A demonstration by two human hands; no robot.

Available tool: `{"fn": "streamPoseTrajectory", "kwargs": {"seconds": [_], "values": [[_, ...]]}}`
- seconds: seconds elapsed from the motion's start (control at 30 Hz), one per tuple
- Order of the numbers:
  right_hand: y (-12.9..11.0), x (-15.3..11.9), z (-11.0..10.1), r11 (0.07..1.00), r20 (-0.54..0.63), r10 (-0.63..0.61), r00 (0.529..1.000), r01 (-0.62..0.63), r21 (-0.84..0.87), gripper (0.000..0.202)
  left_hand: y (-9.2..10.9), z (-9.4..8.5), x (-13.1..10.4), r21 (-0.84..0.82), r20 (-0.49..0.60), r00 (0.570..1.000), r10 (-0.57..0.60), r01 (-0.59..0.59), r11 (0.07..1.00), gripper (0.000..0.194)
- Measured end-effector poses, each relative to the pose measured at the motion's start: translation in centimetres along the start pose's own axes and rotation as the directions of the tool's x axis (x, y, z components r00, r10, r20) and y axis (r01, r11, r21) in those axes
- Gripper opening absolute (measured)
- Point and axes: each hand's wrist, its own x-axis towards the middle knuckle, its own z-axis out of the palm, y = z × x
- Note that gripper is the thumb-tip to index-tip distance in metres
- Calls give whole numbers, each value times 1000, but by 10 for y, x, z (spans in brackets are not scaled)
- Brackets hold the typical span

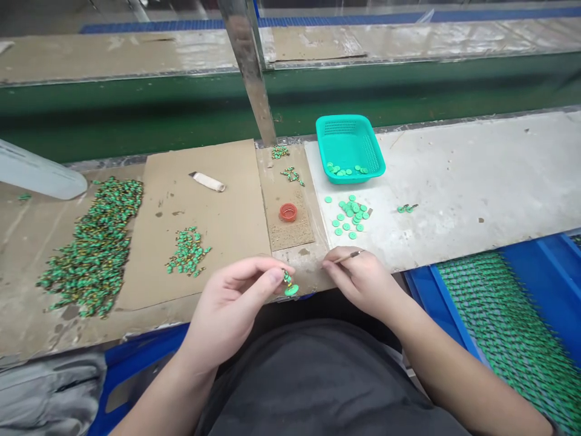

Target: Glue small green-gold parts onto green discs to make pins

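My left hand (238, 303) pinches a small green and gold figurine (287, 278) between thumb and fingertips, and a round green disc (291, 290) sits at its lower end. To the right, my right hand (358, 280) is closed on a thin brush (347, 258), its dark tip pointing up and right. A small red cup (288, 212) stands on a cardboard piece beyond both hands. Loose green discs (353, 209) lie on the white sheet past my right hand. A small group of figurines (188, 251) lies on cardboard beyond my left hand.
A large heap of figurines (97, 242) covers the left side. A white tube (207, 181) lies on the cardboard. The turquoise basket (379, 158) holds some discs. Two assembled pieces (407, 208) are at right. Blue trays (458, 303) of green pieces stand below the table edge.
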Motion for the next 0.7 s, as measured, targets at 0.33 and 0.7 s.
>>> {"fn": "streamPoseTrajectory", "kwargs": {"seconds": [0.33, 0.7], "values": [[-2, -3, -5, 991, 81, 133, 988, -134, 12, 23, -64, 25, -11, 369, -2, 947, 321, -298, 881, 13], [-9, 18, 10, 977, 148, 81, 986, -108, 184, 21, -72, 15, -2, 444, 170, 935, 312, -355, 823, 12]]}}
